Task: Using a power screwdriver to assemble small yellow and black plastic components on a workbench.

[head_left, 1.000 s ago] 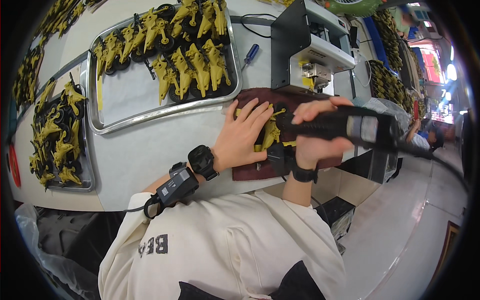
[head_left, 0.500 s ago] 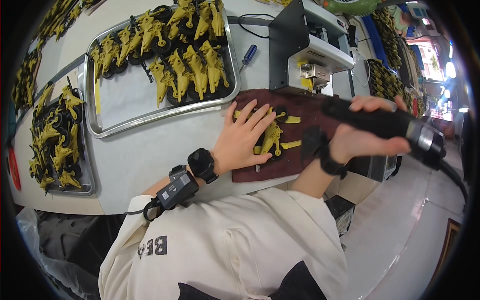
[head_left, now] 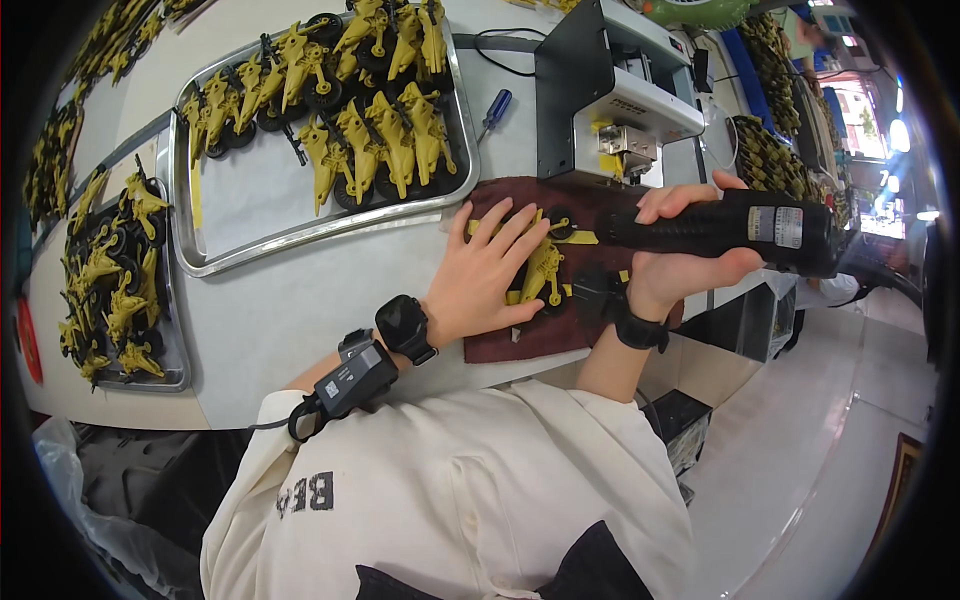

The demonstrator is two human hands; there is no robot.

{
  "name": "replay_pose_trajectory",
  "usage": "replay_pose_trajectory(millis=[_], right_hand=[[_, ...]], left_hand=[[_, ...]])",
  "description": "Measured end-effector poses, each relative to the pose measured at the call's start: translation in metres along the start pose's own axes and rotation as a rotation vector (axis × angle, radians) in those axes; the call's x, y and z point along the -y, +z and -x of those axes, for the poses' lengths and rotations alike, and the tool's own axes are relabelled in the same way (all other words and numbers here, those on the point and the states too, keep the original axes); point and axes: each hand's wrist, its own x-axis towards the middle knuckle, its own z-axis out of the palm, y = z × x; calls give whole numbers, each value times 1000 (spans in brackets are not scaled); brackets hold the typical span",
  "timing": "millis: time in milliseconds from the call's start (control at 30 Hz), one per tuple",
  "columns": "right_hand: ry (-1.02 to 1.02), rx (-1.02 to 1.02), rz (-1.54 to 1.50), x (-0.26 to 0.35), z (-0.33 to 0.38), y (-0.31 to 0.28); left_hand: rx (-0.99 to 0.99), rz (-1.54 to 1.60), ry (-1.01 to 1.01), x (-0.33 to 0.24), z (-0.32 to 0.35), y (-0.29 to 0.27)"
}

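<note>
My left hand [head_left: 485, 265] lies flat with its fingers spread over a yellow toy motorcycle [head_left: 543, 270] with black wheels. The toy rests on a dark red cloth [head_left: 520, 345], partly hidden under the fingers. In my right hand [head_left: 680, 280] is a thick black corded power tool [head_left: 740, 228], gripped around its body and held almost level. Its front end points left, over the cloth and close to the toy. Yellow strips on the cloth are partly covered by the tool.
A metal tray [head_left: 215, 262] of several toy motorcycles stands at the back left, with a smaller tray [head_left: 178, 375] of more at the far left. A blue-handled screwdriver [head_left: 498, 108] lies beside the big tray. Behind the cloth is a black-and-white bench machine [head_left: 590, 100].
My right hand has turned the power tool level and brought its front end left toward the toy. The left hand has stayed on the motorcycle.
</note>
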Motion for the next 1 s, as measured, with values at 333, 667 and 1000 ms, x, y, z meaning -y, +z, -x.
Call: replay_pose_trajectory(millis=[333,667,1000], right_hand=[[39,14,-48,-22,6,4],[61,92,-163,-29,8,5],[55,125,-72,-26,1,3]], left_hand=[[20,4,-12,1,0,0],[23,1,-16,1,0,1],[5,-12,-6,0,0,2]])
